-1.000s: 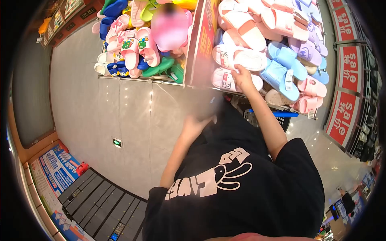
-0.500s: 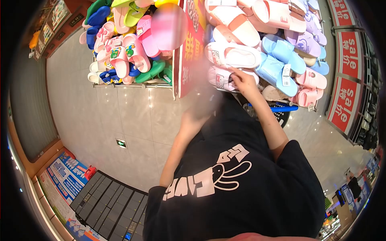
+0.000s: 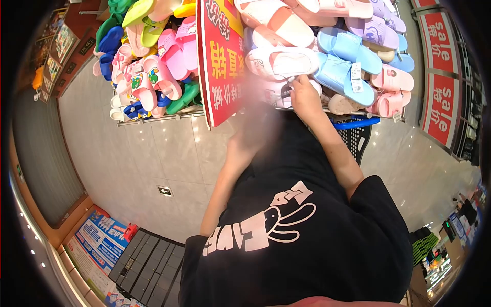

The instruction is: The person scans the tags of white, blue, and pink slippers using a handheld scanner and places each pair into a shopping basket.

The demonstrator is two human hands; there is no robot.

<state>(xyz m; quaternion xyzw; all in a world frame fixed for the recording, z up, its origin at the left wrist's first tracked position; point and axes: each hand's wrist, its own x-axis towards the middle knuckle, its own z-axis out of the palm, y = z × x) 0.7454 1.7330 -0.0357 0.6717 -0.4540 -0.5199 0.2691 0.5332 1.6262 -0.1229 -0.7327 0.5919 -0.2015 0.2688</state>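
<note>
My right hand point(image 3: 305, 97) has its fingers pressed together at the front of the slipper pile, beside a pale slipper with a dark patch point(image 3: 279, 93). What is between the fingertips is too small to make out. Just above them lies a pale pink slipper point(image 3: 289, 63), with light blue slippers point(image 3: 340, 77) to the right. A grey smudge on the view covers most of my left hand point(image 3: 248, 135), near the rack's front edge and left of my right hand; its fingers and anything in them are hidden.
A red and yellow sign point(image 3: 220, 56) divides the pink and blue slippers from a pile of colourful ones point(image 3: 153, 77) at the left. Behind my right forearm is a dark basket with a blue handle point(image 3: 356, 124). Sale signs point(image 3: 441, 105) hang at the right; grey lockers point(image 3: 146, 263) stand lower left.
The rack and sign have shifted left in view. My right hand has turned, its fingers now drawn together by the pale slipper. My left hand remains behind the smudge.
</note>
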